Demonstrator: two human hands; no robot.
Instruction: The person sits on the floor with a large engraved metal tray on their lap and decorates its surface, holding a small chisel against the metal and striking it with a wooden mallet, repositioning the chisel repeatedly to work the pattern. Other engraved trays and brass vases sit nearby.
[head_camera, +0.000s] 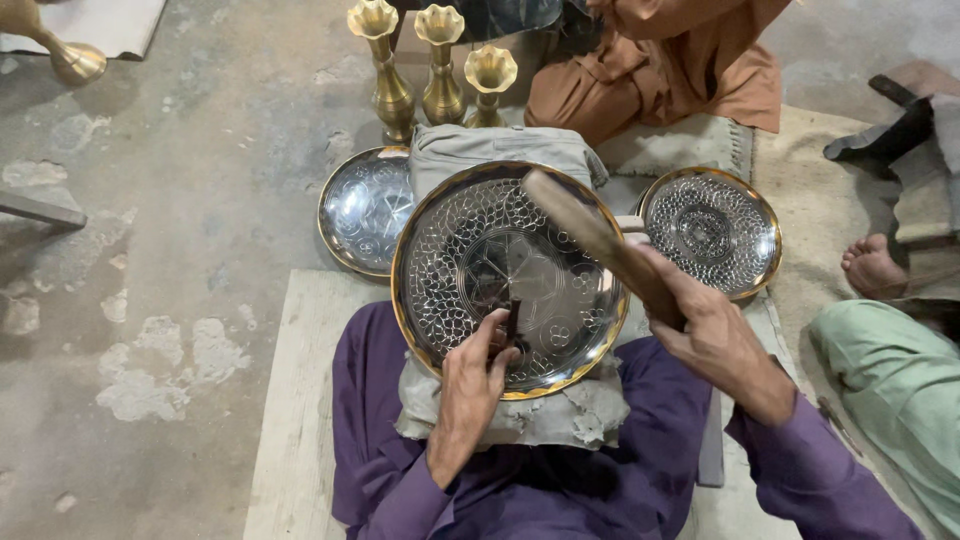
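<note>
Mallet (590, 235) gripped in right hand (715, 340), angled up-left; chisel (511, 325) upright, pinched in left hand (470, 385).

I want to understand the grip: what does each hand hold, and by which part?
Left hand pinches a small dark punch near its top; right hand grips a wooden mallet by its lower end.

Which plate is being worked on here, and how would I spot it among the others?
Find the grey cushion on the purple-clad lap. The big plate lies on it, between two smaller plates, and only it has the left hand pressing a dark punch onto it.
</note>
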